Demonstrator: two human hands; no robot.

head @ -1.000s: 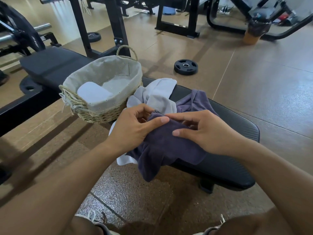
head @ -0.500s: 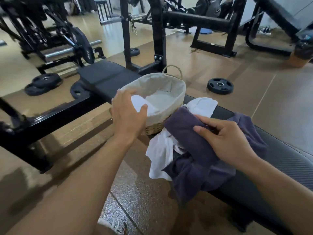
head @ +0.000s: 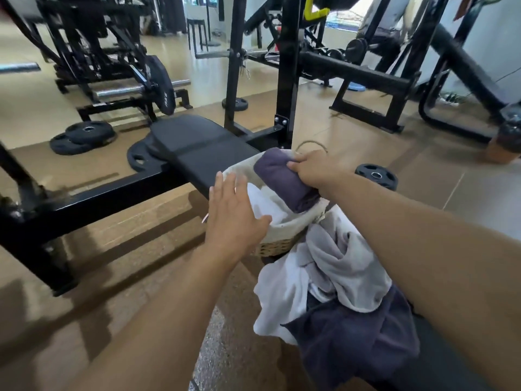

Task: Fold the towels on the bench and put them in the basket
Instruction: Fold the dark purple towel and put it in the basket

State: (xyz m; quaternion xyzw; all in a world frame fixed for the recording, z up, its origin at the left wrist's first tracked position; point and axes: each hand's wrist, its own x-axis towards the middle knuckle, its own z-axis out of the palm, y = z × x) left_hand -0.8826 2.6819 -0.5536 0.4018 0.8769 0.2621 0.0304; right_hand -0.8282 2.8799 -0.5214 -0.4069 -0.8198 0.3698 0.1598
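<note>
My right hand (head: pixel 313 169) grips a folded purple towel (head: pixel 282 182) and holds it inside the lined wicker basket (head: pixel 284 231), which stands on the black bench (head: pixel 203 149). A white folded towel (head: pixel 262 203) lies in the basket beneath it. My left hand (head: pixel 232 213) rests flat with fingers spread against the basket's near left rim. In front of the basket, an unfolded white towel (head: pixel 324 266) and a crumpled purple towel (head: pixel 355 337) lie heaped on the bench, partly hanging over its edge.
A black rack upright (head: pixel 287 71) rises just behind the basket. Weight plates (head: pixel 84 135) lie on the floor to the left and one plate (head: pixel 376 176) to the right. Gym machines fill the background.
My right hand has lifted the folded purple towel off the pile and carried it into the basket. My left hand stays at the basket's rim. The view has tilted up and left.
</note>
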